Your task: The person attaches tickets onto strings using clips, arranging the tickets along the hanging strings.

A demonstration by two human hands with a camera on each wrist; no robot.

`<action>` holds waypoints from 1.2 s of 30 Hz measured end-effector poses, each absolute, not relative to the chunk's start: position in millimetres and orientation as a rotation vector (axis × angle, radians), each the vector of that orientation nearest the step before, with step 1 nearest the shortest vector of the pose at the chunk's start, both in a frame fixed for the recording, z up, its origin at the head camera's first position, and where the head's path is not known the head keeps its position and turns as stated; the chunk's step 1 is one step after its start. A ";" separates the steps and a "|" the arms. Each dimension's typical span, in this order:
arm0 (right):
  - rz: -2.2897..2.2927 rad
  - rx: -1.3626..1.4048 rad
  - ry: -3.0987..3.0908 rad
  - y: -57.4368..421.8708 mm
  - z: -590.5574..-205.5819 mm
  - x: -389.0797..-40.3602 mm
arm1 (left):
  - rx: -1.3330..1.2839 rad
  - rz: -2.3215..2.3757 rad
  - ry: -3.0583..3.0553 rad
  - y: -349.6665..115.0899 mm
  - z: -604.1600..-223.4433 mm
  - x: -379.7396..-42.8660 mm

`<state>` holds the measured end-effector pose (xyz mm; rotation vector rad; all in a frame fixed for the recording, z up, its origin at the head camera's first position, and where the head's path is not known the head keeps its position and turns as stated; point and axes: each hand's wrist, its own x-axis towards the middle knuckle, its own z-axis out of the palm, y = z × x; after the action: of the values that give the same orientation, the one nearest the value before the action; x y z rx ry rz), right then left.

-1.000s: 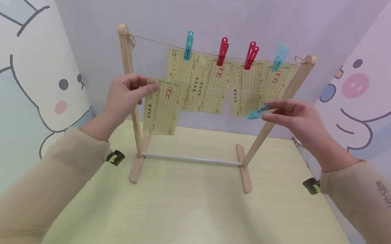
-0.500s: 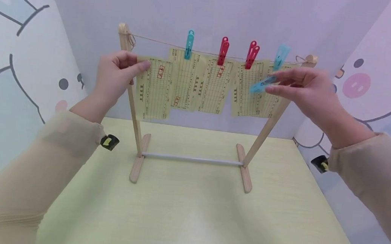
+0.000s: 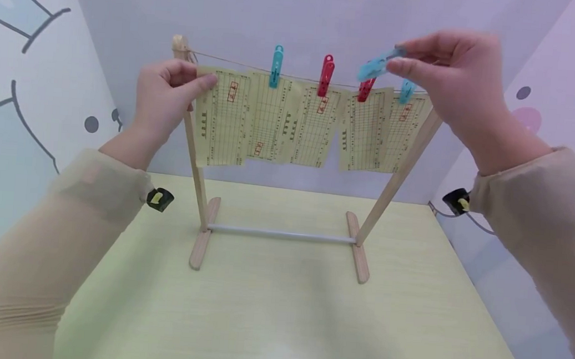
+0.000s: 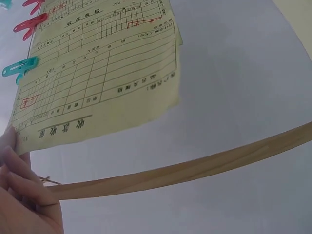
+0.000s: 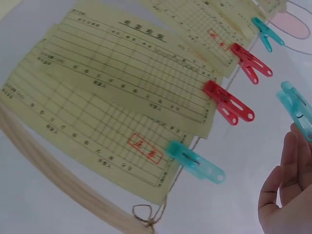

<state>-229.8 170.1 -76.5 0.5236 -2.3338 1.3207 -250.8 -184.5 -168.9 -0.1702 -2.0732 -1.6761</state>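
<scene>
With thumb and fingers, my left hand [image 3: 165, 96] pinches the upper left corner of a yellowish printed receipt slip [image 3: 223, 128], held at the string's left end beside the left post. My right hand [image 3: 457, 74] pinches a light blue clothespin [image 3: 380, 65], raised in front of the line toward its right side. Along the string [image 3: 226, 60] hang several similar slips [image 3: 313, 131]. A teal clothespin [image 3: 276, 67], a red clothespin [image 3: 326, 76], a second red clothespin [image 3: 366, 89] and a light blue clothespin [image 5: 195, 161] clip them, the last partly behind my right hand in the head view.
The string runs between two wooden posts [image 3: 198, 195] with feet on a pale table [image 3: 278, 312]. A white rod [image 3: 283, 234] joins the posts low down. Walls with cartoon animals [image 3: 72, 103] stand close on both sides.
My left hand has lifted the slip up and left to the string's height. My right hand has risen with the light blue clothespin, from below the hanging slips to above the line.
</scene>
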 end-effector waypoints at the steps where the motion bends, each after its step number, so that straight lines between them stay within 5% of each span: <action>1: 1.360 0.531 -2.296 167.5 -73.0 -230.1 | -0.168 -1.670 -2.071 -184.6 -168.1 -251.1; 21: 1.453 0.649 -2.120 100.0 -56.0 -245.5 | -0.161 -1.619 -2.074 -181.5 -158.3 -253.6; 36: 0.803 0.699 -2.319 43.9 -82.6 -260.2 | -0.125 -1.602 -2.085 -181.5 -161.7 -256.6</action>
<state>-260.2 43.9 -82.6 0.6989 -2.3192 0.8027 -256.6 -181.5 -161.7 -0.1254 -2.0850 -1.6018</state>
